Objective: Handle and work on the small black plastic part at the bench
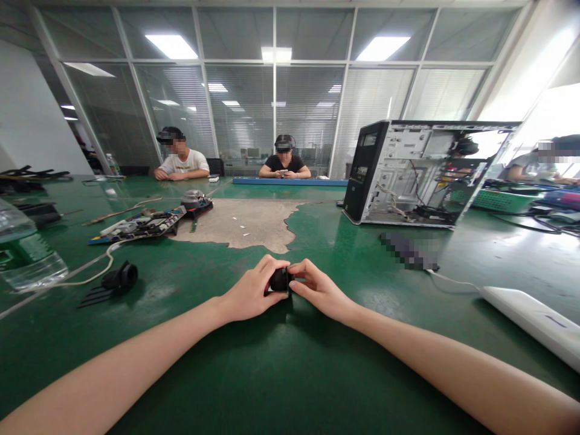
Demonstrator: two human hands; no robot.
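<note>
Both of my hands meet at the middle of the green table (290, 374) around a small black part (280, 280). My left hand (254, 290) curls its fingers over the part's left side and top. My right hand (317, 290) pinches the part's right side with thumb and fingers. Most of the part is hidden by my fingers, and it rests on or just above the table.
An open computer case (408, 175) lies on its side at the right. A circuit board (140, 225), a cooler fan (196, 200), a black connector with cable (118, 279) and a water bottle (25, 254) sit left. A white power strip (530, 317) lies right. Two people sit at the far side.
</note>
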